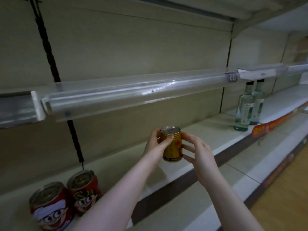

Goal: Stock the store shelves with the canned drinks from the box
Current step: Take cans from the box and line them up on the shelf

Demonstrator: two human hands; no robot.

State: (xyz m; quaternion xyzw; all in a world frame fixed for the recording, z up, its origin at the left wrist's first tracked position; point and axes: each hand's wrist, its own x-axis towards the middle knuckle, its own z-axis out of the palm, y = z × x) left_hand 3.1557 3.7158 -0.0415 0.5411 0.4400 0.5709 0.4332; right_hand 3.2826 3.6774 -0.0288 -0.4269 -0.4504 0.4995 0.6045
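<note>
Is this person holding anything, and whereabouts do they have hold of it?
A gold can, by its sides: the left hand grips the upper left side, thumb near the rim; the right hand holds the right side with its fingertips.

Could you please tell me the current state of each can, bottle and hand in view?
gold can: upright, unopened, held between both hands.
left hand: grips the gold can's left side.
right hand: fingers curled on the gold can's right side.
near red can: upright, unopened, on the shelf.
far red can: upright, unopened, beside the near one.
glass bottles: upright, capped, side by side.
</note>
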